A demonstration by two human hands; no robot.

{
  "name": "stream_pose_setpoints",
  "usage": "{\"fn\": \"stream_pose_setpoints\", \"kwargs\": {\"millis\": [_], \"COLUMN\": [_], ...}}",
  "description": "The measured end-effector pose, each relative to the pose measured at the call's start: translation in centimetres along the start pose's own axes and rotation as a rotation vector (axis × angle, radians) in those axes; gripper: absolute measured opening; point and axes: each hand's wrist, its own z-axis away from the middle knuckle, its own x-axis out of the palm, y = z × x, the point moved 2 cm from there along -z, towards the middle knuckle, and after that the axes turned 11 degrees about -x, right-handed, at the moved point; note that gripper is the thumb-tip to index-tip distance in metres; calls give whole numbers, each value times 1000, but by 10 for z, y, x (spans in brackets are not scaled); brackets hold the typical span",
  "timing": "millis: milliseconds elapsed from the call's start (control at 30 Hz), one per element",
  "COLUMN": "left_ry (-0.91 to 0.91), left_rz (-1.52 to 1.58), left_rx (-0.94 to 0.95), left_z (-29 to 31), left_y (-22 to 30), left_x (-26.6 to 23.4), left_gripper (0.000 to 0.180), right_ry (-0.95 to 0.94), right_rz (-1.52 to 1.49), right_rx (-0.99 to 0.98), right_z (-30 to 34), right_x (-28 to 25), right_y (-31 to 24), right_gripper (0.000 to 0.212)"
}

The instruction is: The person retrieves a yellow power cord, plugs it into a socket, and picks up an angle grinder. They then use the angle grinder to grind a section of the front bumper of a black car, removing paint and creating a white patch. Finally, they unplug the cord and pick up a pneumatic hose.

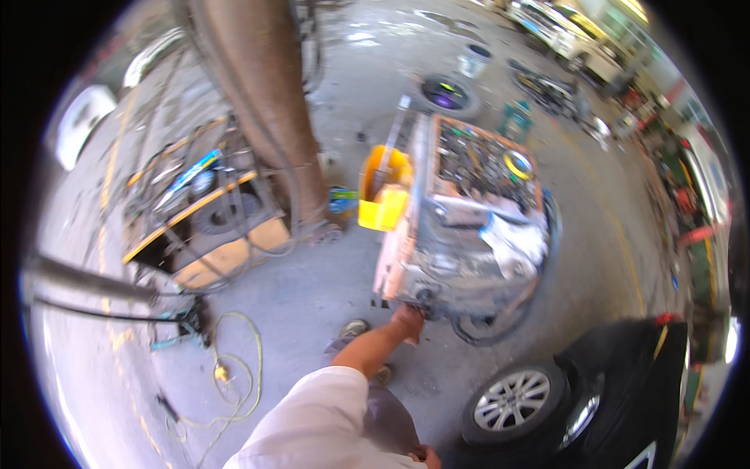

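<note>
My left arm, in a pale sleeve, reaches forward to a tool cart point(469, 273). My left hand point(408, 323) is closed at the near left corner of the cart, its fingertips partly hidden against the dark edge. The cart's worn grey top holds a crumpled white cloth or bag point(516, 244) and a tray point(447, 125) full of small metal parts and tools, with a roll of yellow tape point(517, 164) on them. Only a small part of my right hand point(426, 456) shows at the lower edge, low beside my leg; its fingers cannot be made out.
A yellow bin point(384, 211) hangs on the cart's left side; a dark hose point(508, 328) loops around its right. A brown post point(273, 102) rises at left beside a cluttered low cart point(195, 266). A yellowish cord point(258, 344) lies on the floor. A black car's wheel point(512, 399) is near right.
</note>
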Motion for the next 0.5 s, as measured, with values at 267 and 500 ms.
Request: {"fn": "stream_pose_setpoints", "kwargs": {"millis": [267,500], "left_ry": [284,186], "left_rz": [134,190], "left_rx": [-25,91], "left_z": [11,83], "left_y": [-5,-28], "left_x": [32,41], "left_gripper": [52,48], "right_ry": [-77,46], "right_rz": [-34,147], "right_rx": [-162,-48], "right_z": [-77,-7], "right_x": [-76,-121], "right_y": [29,-168], "right_gripper": [60,42]}}
